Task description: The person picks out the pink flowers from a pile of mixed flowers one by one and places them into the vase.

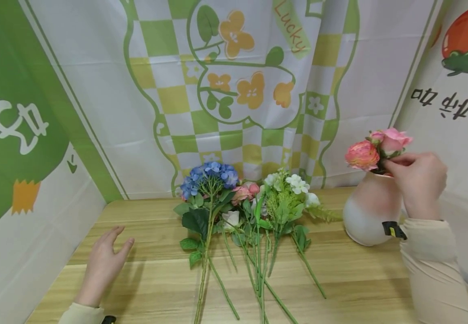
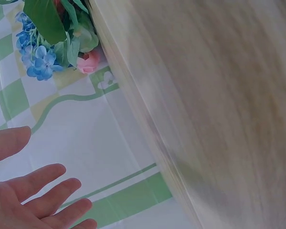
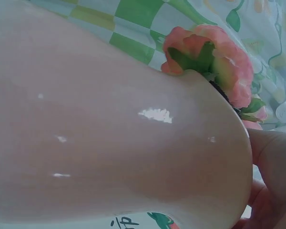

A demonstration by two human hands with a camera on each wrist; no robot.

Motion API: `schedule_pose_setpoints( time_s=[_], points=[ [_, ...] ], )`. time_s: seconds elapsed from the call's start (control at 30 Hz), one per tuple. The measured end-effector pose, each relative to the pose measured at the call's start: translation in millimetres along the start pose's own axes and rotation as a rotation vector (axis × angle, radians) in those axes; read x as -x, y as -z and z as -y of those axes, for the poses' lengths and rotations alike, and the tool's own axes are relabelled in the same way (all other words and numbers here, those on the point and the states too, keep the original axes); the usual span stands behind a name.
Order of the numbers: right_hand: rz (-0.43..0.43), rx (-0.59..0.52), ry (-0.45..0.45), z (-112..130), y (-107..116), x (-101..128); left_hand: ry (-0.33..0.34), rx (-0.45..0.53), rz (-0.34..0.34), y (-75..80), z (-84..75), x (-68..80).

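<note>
At the mouth of a pink and white vase, my right hand pinches pink artificial flowers just below their heads. A coral bloom leans over the left side of the rim, and the right wrist view shows its petals beyond the glossy vase wall. The stems inside the vase are hidden. Over the left part of the table, my left hand is held with relaxed, spread fingers and nothing in it; the left wrist view shows the same hand palm and fingers.
Artificial flowers lie mid-table: a blue hydrangea, white blossoms, a white rose and pink blooms. Their green stems point toward the front of the wooden table. A checked cloth hangs behind, with printed cloth at both sides.
</note>
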State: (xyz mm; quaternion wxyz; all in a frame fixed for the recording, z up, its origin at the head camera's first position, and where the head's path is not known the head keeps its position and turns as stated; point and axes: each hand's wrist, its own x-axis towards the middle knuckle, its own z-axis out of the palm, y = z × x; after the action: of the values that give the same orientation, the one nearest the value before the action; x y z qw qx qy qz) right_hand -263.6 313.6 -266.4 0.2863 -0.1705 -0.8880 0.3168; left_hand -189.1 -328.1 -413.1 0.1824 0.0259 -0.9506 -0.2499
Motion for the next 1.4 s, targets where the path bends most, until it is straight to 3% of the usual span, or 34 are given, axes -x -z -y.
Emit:
schedule_pose_setpoints(
  time_s=[0.13,0.47,0.8,0.93,1.17,1.4],
  points=[
    [-0.037,0.010,-0.004,-0.9,-3.1,-0.1,-0.002,0.005,-0.005,-0.4,-0.9,0.1],
    [-0.158,0.048,0.081,-1.4,-12.7,3.7,-0.003,0.004,-0.005,0.0,-3.0,-0.3],
    [-0.180,0.036,0.096,-3.3,-12.5,5.3,-0.030,0.025,-0.007,-0.8,-9.4,-6.1],
    [-0.188,0.011,0.107,-1.7,-11.6,7.6,-0.036,0.036,-0.006,-2.5,-19.1,-12.2],
    [-0.299,-0.101,0.146,8.9,-12.0,17.6,-0.062,0.059,-0.008,-6.8,-45.6,-27.1],
    [-0.338,-0.185,0.176,20.7,-9.2,30.0,-0.060,0.111,-0.009,-14.2,-68.3,-40.8]
  ],
)
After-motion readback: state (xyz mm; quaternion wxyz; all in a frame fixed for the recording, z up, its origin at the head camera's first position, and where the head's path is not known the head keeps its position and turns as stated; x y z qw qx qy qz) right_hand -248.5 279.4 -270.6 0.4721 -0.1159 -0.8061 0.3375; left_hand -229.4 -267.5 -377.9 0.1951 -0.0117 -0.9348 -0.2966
